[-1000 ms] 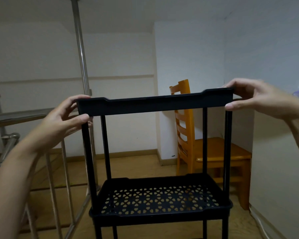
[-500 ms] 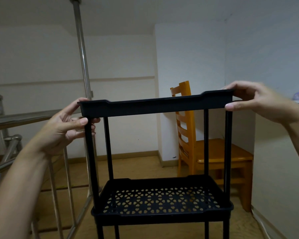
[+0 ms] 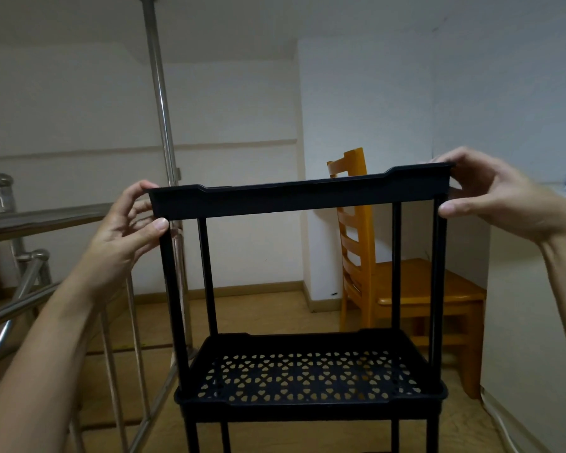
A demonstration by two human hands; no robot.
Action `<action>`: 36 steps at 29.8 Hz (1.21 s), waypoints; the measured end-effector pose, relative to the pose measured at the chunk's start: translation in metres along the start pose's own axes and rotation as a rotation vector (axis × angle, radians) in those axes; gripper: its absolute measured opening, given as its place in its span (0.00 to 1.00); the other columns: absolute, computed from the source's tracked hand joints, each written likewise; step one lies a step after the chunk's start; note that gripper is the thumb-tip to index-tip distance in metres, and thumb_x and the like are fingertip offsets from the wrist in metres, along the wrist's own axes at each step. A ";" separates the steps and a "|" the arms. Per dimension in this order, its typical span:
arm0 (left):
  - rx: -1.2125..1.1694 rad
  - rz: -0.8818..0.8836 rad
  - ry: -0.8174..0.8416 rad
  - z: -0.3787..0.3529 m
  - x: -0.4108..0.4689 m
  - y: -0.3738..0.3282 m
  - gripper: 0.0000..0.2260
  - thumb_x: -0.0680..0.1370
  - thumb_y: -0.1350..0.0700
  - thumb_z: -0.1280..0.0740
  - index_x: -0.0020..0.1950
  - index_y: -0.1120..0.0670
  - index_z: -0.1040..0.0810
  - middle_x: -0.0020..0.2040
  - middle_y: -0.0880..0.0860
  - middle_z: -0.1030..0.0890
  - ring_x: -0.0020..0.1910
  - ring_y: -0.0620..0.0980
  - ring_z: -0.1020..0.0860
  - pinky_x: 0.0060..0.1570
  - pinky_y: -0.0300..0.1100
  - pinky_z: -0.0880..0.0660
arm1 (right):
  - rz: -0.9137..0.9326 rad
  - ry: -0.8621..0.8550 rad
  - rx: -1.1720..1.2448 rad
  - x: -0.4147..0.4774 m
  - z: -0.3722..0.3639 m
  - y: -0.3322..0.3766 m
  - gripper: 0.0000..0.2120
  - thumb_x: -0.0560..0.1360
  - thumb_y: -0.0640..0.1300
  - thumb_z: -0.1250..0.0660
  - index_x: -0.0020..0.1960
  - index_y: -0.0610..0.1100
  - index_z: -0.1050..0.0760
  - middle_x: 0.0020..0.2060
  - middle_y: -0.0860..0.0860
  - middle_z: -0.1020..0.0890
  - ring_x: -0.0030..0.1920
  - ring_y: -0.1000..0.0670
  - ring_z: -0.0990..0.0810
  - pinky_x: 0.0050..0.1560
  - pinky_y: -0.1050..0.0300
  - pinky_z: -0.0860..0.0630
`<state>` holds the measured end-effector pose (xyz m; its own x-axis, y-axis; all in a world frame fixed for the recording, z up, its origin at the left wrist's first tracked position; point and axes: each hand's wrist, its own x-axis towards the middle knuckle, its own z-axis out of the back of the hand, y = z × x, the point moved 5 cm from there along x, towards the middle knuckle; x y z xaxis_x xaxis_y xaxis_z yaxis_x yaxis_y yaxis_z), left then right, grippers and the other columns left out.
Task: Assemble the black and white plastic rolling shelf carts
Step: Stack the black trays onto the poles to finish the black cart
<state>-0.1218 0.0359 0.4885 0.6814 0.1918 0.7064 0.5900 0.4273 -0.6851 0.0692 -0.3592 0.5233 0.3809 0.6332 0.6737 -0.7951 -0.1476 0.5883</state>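
The black cart [image 3: 303,322] is seen upright in the middle of the view, its feet cut off by the lower edge. Its top tray [image 3: 301,199] is carried on four slim black posts [image 3: 172,289], and the lower tray [image 3: 307,405], pierced all over with small cut-outs, is seated further down the same posts (wooden floor shows through the holes).

The top tray is pinched at both ends. At the front left corner the left hand [image 3: 121,237] is clamped on, with the thumb pressed beneath the rim at the post top and the fingers curled over the end. At the front right corner the right hand [image 3: 500,204] is clamped the same way, with its thumb at the post top and its fingers laid over the rim.

On the left, a steel railing [image 3: 30,220] is found just beside the cart, and a steel pole [image 3: 160,109] rises behind that corner. A wooden chair [image 3: 406,282] is set behind the right side, apart from it. Open floor [image 3: 258,318] is left between the cart and the far wall.
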 end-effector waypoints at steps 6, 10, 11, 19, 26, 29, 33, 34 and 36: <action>-0.038 -0.105 -0.083 -0.012 -0.003 0.002 0.16 0.77 0.62 0.38 0.63 0.47 0.29 0.69 0.48 0.29 0.66 0.48 0.28 0.61 0.42 0.26 | 0.034 -0.063 -0.014 0.000 0.002 0.000 0.26 0.55 0.59 0.19 0.48 0.53 0.24 0.49 0.54 0.19 0.56 0.53 0.22 0.56 0.62 0.24; -0.014 -0.132 -0.071 -0.013 -0.003 0.004 0.17 0.77 0.59 0.37 0.64 0.47 0.32 0.67 0.51 0.30 0.65 0.51 0.27 0.59 0.43 0.24 | 0.011 -0.078 -0.117 -0.009 -0.010 -0.005 0.34 0.55 0.62 0.21 0.57 0.57 0.29 0.56 0.56 0.23 0.62 0.54 0.26 0.63 0.60 0.28; 0.011 -0.139 -0.074 -0.013 -0.003 0.004 0.19 0.75 0.59 0.37 0.63 0.44 0.31 0.66 0.50 0.30 0.65 0.51 0.27 0.59 0.44 0.24 | 0.016 -0.104 -0.158 -0.011 -0.013 -0.004 0.35 0.55 0.63 0.21 0.58 0.59 0.31 0.57 0.56 0.24 0.63 0.54 0.27 0.65 0.61 0.31; -0.001 -0.138 -0.150 -0.015 -0.003 0.007 0.25 0.77 0.70 0.40 0.58 0.39 0.29 0.64 0.43 0.28 0.64 0.51 0.27 0.57 0.45 0.23 | 0.069 -0.301 -0.416 -0.020 -0.029 0.010 0.25 0.66 0.45 0.31 0.60 0.57 0.34 0.58 0.53 0.25 0.64 0.56 0.27 0.64 0.53 0.28; -0.106 -0.139 -0.216 -0.015 -0.007 0.000 0.20 0.75 0.67 0.40 0.56 0.41 0.27 0.64 0.45 0.28 0.58 0.50 0.24 0.55 0.43 0.22 | 0.135 -0.170 -0.081 -0.032 -0.015 0.017 0.25 0.67 0.53 0.24 0.62 0.56 0.27 0.63 0.52 0.24 0.69 0.51 0.30 0.66 0.55 0.30; -0.050 -0.118 -0.212 -0.019 -0.008 -0.002 0.22 0.77 0.70 0.40 0.56 0.41 0.28 0.64 0.44 0.28 0.60 0.49 0.25 0.56 0.42 0.22 | 0.101 -0.061 -0.027 -0.038 -0.010 0.014 0.35 0.66 0.56 0.24 0.69 0.51 0.31 0.70 0.51 0.29 0.73 0.52 0.37 0.71 0.55 0.39; 0.421 -0.059 -0.252 -0.020 -0.004 -0.018 0.23 0.74 0.65 0.33 0.61 0.41 0.32 0.69 0.45 0.31 0.69 0.47 0.33 0.68 0.53 0.34 | 0.028 -0.025 -0.008 -0.038 -0.003 0.012 0.34 0.64 0.58 0.24 0.68 0.57 0.29 0.71 0.55 0.31 0.73 0.56 0.38 0.71 0.59 0.41; 0.675 -0.031 -0.288 -0.025 -0.003 -0.024 0.26 0.73 0.62 0.31 0.66 0.44 0.34 0.73 0.48 0.35 0.73 0.50 0.40 0.72 0.57 0.43 | 0.015 -0.029 -0.001 -0.038 0.000 0.012 0.33 0.65 0.59 0.24 0.68 0.58 0.29 0.71 0.56 0.30 0.73 0.57 0.38 0.70 0.61 0.40; 1.068 -0.070 -0.318 -0.049 -0.002 -0.040 0.33 0.71 0.57 0.30 0.73 0.50 0.40 0.77 0.53 0.45 0.77 0.55 0.53 0.74 0.55 0.60 | 0.013 -0.037 0.016 -0.037 -0.001 0.012 0.30 0.68 0.57 0.27 0.68 0.59 0.29 0.70 0.57 0.30 0.73 0.57 0.37 0.70 0.62 0.39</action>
<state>-0.1255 -0.0253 0.5053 0.4292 0.2891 0.8557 -0.1565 0.9569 -0.2448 0.0450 -0.3837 0.5044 0.3882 0.6029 0.6970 -0.7925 -0.1676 0.5864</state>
